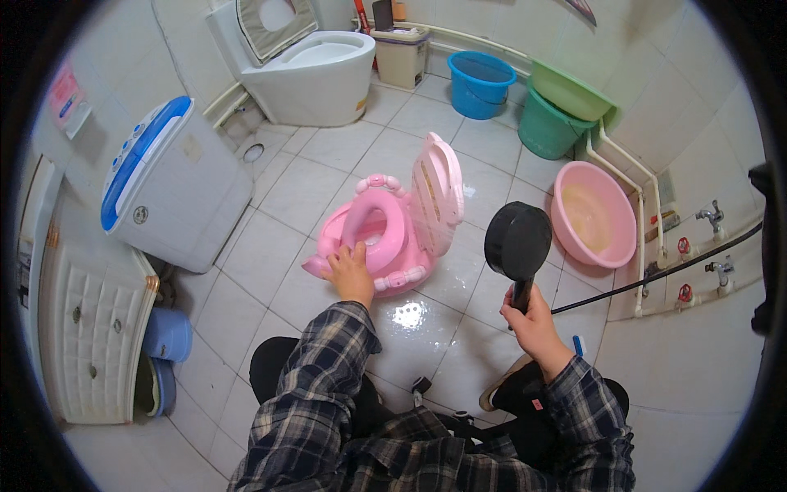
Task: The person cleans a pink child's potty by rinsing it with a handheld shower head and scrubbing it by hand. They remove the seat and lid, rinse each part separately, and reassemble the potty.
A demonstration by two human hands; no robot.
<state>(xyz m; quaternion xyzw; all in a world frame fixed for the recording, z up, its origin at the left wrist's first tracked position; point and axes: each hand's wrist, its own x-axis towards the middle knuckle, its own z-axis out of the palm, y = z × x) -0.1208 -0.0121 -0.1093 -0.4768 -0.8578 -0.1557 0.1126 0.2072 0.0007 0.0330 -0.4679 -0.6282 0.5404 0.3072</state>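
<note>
A pink plastic child's potty (424,270) stands on the wet floor tiles, its lid (438,194) raised on the right side. My left hand (350,273) grips the near edge of its padded seat ring (398,230), fingers over the ring. In my right hand (533,323) is the handle of a black handheld shower head (518,240), held above the floor to the right of the potty. Its face points toward the lid, and faint streaks of water show between them. A black hose (658,277) runs from it to the right.
At the right wall stand a pink basin (593,215) with cloudy water, a green bucket (550,126) under a light green basin (569,92), and taps (712,218). Farther back are a blue bucket (479,89), bin (399,58) and toilet (307,86). A washing machine (184,190) stands left.
</note>
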